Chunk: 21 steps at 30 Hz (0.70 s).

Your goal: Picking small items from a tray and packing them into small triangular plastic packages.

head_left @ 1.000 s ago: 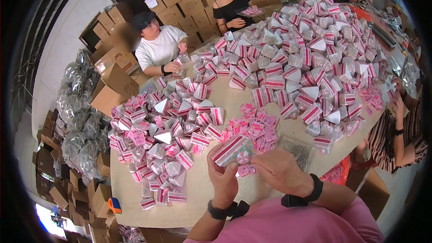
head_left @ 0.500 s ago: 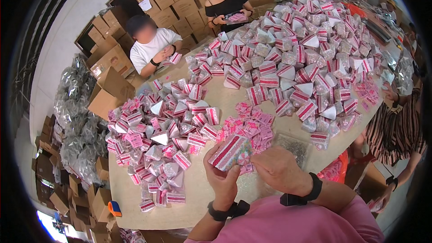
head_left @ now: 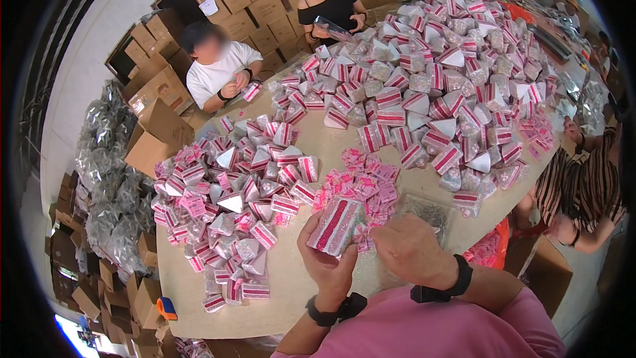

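Observation:
My left hand (head_left: 329, 270) is wrapped round a toy cake slice (head_left: 336, 227) in clear film, its pink and white layered side facing up. My right hand (head_left: 412, 250) is closed in a pinch at the slice's right edge, by a round pink-and-white swirl; what its fingertips hold, if anything, is hidden. Just beyond both hands lies a heap of small pink printed cards (head_left: 363, 179). A clear shallow tray (head_left: 449, 217) with small dark metal bits sits past my right hand.
Wrapped cake slices lie in a pile on the left (head_left: 248, 252) and a bigger pile (head_left: 424, 103) at the far right of the table (head_left: 199, 321). An orange-and-blue tool (head_left: 166, 308) rests at the left edge. Co-workers stand around; cartons (head_left: 159, 136) are stacked behind.
The slice has turned in my left hand, so its colourful sprinkled face has tilted out of sight. Across the table, the black-topped co-worker now holds a clear bag out to one side.

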Available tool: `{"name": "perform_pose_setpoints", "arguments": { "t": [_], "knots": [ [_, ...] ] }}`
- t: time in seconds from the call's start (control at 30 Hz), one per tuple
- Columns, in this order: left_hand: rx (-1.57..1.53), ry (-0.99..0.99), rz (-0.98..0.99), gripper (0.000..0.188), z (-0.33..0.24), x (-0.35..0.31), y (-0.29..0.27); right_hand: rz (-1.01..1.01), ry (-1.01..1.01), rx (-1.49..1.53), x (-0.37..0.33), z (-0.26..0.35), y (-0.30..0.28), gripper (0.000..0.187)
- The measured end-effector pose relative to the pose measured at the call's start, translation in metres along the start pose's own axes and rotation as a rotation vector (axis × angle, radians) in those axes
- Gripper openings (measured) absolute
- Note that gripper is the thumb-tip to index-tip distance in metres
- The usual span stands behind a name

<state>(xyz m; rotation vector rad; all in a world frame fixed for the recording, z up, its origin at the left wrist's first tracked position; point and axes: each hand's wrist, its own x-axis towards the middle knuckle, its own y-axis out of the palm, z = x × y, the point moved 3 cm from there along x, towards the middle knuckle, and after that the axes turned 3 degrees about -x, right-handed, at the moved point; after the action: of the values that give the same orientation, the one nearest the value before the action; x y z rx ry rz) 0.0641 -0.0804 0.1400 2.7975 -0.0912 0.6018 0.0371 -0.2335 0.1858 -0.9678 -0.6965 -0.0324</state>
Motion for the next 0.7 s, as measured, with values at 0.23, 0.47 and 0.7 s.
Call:
{"name": "perform_pose_setpoints", "arguments": {
  "t": [0.23,0.47,0.7],
  "knots": [
    [0.19,0.115,0.021,0.074,0.008,-0.003,0.004,-0.101,0.031,0.007,-0.004,-0.003,0.007,0.006],
    [0.325,0.135,0.025,0.069,0.013,-0.006,0.004,-0.077,0.022,-0.045,-0.006,-0.006,0.009,0.006],
    [0.255,0.062,0.009,0.071,0.019,-0.008,0.003,-0.019,0.09,0.027,-0.018,-0.019,0.025,0.014]
  ]
}}
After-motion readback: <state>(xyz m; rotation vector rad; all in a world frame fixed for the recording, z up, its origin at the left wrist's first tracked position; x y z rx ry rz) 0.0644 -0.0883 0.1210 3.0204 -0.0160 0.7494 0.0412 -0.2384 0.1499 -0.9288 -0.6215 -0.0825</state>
